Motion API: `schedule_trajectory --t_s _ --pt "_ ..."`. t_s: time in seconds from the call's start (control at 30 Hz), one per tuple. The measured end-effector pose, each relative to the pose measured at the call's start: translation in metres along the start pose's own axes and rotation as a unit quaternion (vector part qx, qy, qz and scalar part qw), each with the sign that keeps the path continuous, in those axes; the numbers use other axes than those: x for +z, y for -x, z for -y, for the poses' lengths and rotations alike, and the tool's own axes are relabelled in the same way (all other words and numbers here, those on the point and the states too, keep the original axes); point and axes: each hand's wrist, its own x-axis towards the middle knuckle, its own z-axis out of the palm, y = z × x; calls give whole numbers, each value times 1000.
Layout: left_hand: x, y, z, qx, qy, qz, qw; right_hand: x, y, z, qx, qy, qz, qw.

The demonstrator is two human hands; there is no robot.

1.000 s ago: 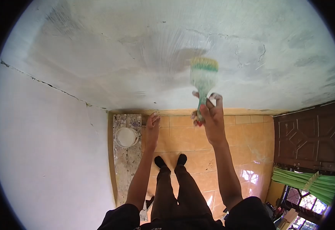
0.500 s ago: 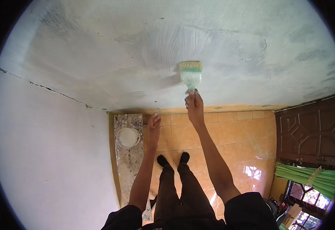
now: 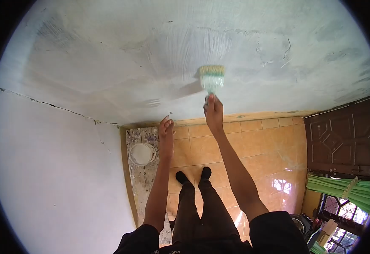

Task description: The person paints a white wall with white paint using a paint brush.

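Note:
A wide paintbrush (image 3: 212,79) with pale bristles and a whitish-green body is gripped by its handle in my right hand (image 3: 214,111). Its bristles are against the wall (image 3: 121,72), or very near it, just below a patch of streaky white strokes. My left hand (image 3: 166,130) is raised beside the wall's foot with fingers loosely apart, holding nothing. Below and left of that hand, a white bucket (image 3: 142,154) stands on a paint-spattered wooden bench (image 3: 141,182); what it contains is hard to make out.
A second, whiter wall (image 3: 58,169) meets the painted one at a cracked corner on the left. Orange tiles (image 3: 244,148) cover the floor under my feet. To the right are a brown panelled door (image 3: 342,139), a green curtain (image 3: 346,190) and a window with bars.
My right hand and the brush have shifted slightly up in view. My left hand has risen a little toward the wall, and the view has tilted slightly.

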Motion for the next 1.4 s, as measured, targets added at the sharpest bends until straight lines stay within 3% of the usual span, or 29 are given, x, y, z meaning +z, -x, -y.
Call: schedule_trajectory --t_s 0.03,0.1,0.27,0.37,0.5,0.6,0.7,0.8,0.9,0.97,1.07,1.23,1.33,1.4 --pt "1 -6 -3 30 -8 15 999 -3 5 -1 32 6 -15 999" --pt "-4 -23 -8 88 -25 41 995 -6 0 14 -26 -7 -7 1000" --pt "6 -30 -53 60 48 -6 997 22 -43 98 -153 6 15 988" --pt "16 -24 -73 57 81 -24 995 15 -53 61 -173 83 -11 981" --pt "16 -22 -87 94 87 -25 991 -15 -7 -34 -34 120 -24 992" --pt "8 -33 -95 96 96 -42 990 -6 9 -11 -56 53 -28 997" --pt "-2 -42 -101 103 122 -50 986 29 -26 44 -150 2 10 989" --pt "-6 -43 -111 97 143 -59 983 64 -44 74 -156 -2 18 988" --pt "-14 -47 -114 93 180 -38 979 59 -35 13 -148 29 8 988" --pt "-21 -53 -115 84 207 -18 975 48 -15 -44 -82 66 7 994" --pt "-27 -48 -119 65 224 -6 972 38 19 -56 -23 79 -6 997" --pt "-33 -49 -119 58 239 5 969 96 -14 57 -151 -6 11 988" --pt "-37 -51 -122 48 247 8 968 123 -27 75 -137 8 2 990" --pt "-40 -50 -123 46 250 14 967 120 -12 44 -81 35 -16 996"
